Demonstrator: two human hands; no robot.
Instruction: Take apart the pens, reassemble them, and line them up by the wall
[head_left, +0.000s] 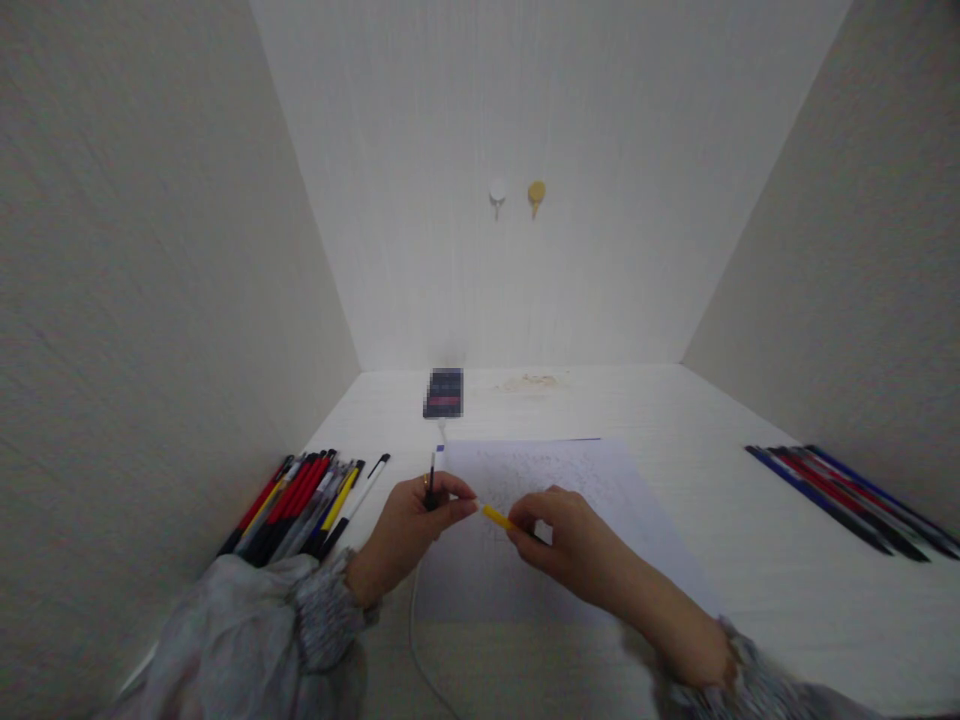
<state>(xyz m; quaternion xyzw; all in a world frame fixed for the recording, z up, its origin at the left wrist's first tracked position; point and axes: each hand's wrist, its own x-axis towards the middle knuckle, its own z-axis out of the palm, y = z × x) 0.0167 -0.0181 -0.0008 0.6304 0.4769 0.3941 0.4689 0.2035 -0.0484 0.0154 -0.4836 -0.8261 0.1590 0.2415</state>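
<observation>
Over the paper, my right hand (566,530) is closed round the black end of a yellow pen barrel (496,516). The barrel slants up to the left, towards my left hand (416,515). There the thumb and fingertips pinch together at the barrel's pale left end; the small piece between them is too small to name. A thin, dark pen part (430,480) with a pale top stands upright in the fingers of the same hand. Beneath both hands lies a white sheet of paper (525,590) with faint scribbles on it.
Several red, yellow, white and black pens (292,505) lie in a row at the left. More blue, red and black pens (847,495) lie at the right. A phone (444,393) sits near the back wall, with a white cable (412,620) on the table. Two hooks (536,193) hang on the wall.
</observation>
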